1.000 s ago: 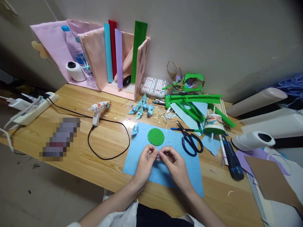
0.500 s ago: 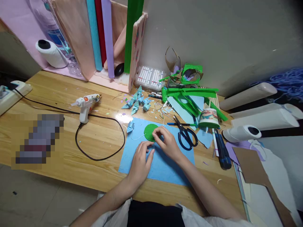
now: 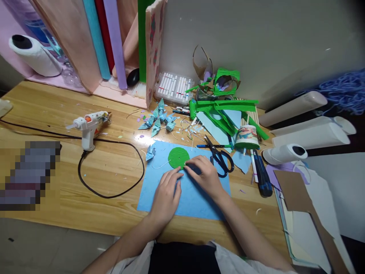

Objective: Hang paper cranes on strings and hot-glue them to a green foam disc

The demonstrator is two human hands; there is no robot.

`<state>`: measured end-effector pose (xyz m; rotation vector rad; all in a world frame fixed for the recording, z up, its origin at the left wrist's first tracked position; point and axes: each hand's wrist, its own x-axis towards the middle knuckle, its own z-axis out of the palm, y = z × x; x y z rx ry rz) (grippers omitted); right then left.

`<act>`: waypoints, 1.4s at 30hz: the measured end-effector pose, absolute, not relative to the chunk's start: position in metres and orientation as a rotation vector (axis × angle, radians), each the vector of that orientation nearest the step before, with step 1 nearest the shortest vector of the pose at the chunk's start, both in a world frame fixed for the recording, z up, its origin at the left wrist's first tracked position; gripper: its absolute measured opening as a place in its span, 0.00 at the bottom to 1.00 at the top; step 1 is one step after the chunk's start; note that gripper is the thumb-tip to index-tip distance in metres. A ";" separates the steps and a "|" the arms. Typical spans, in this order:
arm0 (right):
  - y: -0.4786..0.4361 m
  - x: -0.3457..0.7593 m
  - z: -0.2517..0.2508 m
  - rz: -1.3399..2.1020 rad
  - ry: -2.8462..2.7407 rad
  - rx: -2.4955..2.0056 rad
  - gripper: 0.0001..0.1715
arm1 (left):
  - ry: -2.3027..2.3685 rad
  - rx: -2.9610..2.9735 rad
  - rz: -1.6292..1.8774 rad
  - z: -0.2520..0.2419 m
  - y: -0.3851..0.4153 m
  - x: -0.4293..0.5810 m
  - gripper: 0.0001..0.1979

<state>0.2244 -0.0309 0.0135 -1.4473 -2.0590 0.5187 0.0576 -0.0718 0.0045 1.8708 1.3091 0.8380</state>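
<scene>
green disc (image 3: 177, 155): lying flat on the blue sheet (image 3: 196, 201) on the desk (image 3: 108, 213), just ahead of both hands; being round, showing no long axis.
left hand (image 3: 165, 194): resting at the disc's near edge, fingers lying loosely extended, thumb standing apart, visibly gripping nothing.
right hand (image 3: 207, 177): resting at the disc's near right edge, thumb and forefinger almost meeting; whether they are pinching anything, i cannot tell.
nearer hand: neither is clearly leading; both are bordering the rim.
string (image 3: 160, 168): curving from the disc's left side towards the folded piece (image 3: 150, 152).
scissors (image 3: 217, 151): lying just beyond the right hand.
</scene>
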 end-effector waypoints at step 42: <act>0.027 0.201 0.014 0.489 -2.584 -0.952 0.09 | 1.404 2.040 0.704 0.001 -0.073 0.058 0.13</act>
